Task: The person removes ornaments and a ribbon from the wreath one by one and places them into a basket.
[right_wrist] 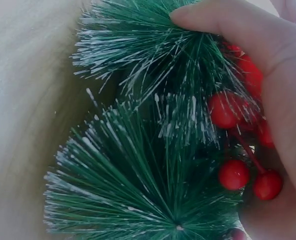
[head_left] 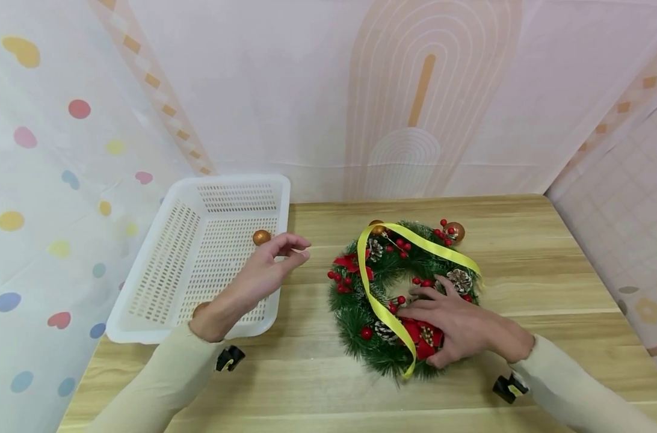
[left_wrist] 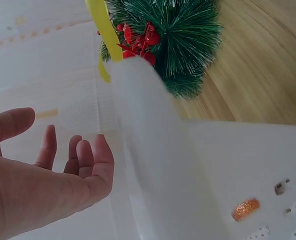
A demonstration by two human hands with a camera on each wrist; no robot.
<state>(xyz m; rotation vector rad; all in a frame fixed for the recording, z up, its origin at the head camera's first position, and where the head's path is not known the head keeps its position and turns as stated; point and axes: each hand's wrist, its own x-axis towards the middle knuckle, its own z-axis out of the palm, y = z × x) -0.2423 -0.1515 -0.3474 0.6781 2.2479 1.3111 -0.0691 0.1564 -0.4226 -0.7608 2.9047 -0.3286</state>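
Plainly, the spread right hand (head_left: 461,325) touches the wreath (head_left: 350,319); the empty left hand (head_left: 267,269) half-curls.

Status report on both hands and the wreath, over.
Left hand empty, near basket rim. Right hand on wreath. Wreath on table; yellow ribbon draped across it.

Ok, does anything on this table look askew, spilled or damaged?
The yellow ribbon looks askew: it's draped loosely in a lopsided arch over the Christmas wreath, with no knot or bow visible. Nothing looks spilled or damaged, though the right hand hides part of the wreath.
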